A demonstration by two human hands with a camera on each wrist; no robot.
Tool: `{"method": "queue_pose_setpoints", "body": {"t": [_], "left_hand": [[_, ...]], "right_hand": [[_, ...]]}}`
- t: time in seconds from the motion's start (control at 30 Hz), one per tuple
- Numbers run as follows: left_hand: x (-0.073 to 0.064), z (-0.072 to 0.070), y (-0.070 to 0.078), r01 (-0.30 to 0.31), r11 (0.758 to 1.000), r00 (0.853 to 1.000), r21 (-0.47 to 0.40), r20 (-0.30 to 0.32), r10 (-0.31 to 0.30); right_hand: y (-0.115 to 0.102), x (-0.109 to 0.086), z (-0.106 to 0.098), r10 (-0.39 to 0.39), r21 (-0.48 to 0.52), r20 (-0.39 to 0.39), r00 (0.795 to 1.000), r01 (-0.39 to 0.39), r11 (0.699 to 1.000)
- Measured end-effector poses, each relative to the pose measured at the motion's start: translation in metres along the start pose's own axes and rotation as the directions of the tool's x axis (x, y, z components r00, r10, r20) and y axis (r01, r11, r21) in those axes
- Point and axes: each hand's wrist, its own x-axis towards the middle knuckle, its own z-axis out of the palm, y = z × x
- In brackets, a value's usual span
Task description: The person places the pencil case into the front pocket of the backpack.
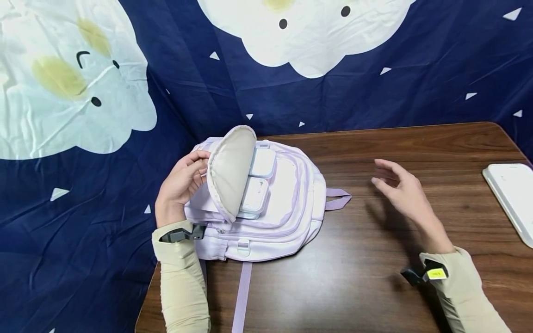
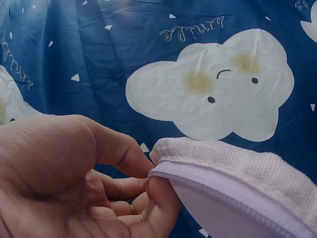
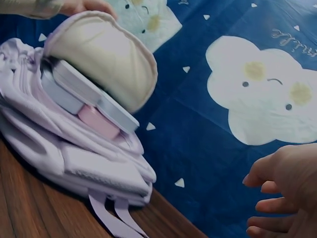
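Note:
A pale lilac backpack (image 1: 315,217) lies on the table with its rounded front pocket flap (image 1: 231,169) lifted, showing a cream lining. My left hand (image 1: 179,182) pinches the zippered edge of that flap between thumb and fingers, plainly seen in the left wrist view. Two white-lidded boxes (image 1: 255,194) sit side by side in the opened pocket. From the right wrist view, one has a pink body (image 3: 99,121) and the other a blue-grey body (image 3: 62,94). My right hand (image 1: 401,192) hovers over the table, right of the backpack, fingers apart from everything and holding nothing.
A white flat rectangular object (image 1: 512,196) lies at the right end of the brown wooden table (image 1: 345,277). A lilac strap (image 1: 242,296) runs toward the front edge, and a loop (image 1: 339,199) points right. Dark blue cloud-printed cloth (image 1: 179,55) hangs behind and at the left.

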Motion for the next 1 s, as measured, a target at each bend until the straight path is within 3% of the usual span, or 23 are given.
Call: {"method": "queue_pose_setpoints", "body": {"t": [0.6,1.0], "left_hand": [[0.0,0.0,-0.001,-0.002,1.0,1.0,-0.011,0.012,0.002],[0.001,0.0,-0.001,-0.004,1.0,1.0,-0.012,0.023,0.004]], "right_hand": [[0.025,-0.01,-0.034,0.057,-0.103,-0.098,0.994,-0.067,0.992],[0.048,-0.02,-0.066,0.133,-0.157,-0.197,0.971,-0.166,0.974]]}}
